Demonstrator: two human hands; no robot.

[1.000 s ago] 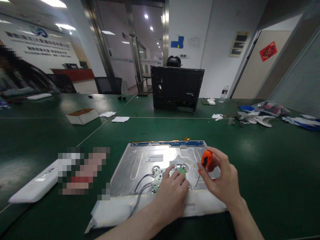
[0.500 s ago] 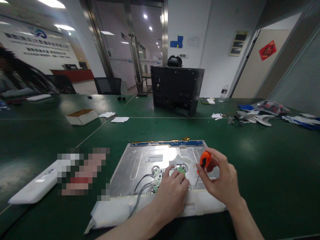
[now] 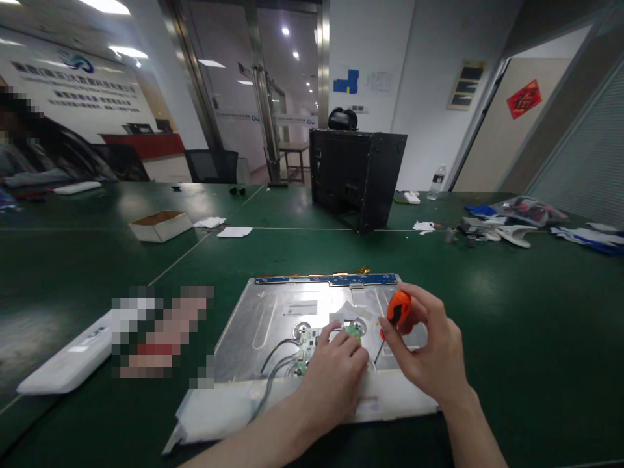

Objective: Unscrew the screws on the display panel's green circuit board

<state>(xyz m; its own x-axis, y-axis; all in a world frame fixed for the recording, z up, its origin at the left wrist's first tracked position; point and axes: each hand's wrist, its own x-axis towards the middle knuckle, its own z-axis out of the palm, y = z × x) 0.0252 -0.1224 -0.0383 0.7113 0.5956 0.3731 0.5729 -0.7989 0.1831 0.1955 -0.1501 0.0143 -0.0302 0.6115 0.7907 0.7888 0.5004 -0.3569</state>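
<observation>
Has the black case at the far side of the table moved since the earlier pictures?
Yes. The black case has turned and shifted right along the green table, nearer the water bottle.

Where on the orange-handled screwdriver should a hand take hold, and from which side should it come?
Grip the screwdriver by its bulbous orange handle, coming from above and the right, as the right hand does: the thin shaft slants down-left toward the metal panel, so only the handle offers purchase.

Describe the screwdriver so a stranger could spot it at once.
Start at the flat silver metal panel lying on the green table nearest the camera. Over its right side, the right hand holds a small screwdriver, its thin shaft angled down toward the panel. Its bright orange handle is the only orange thing there.
</observation>
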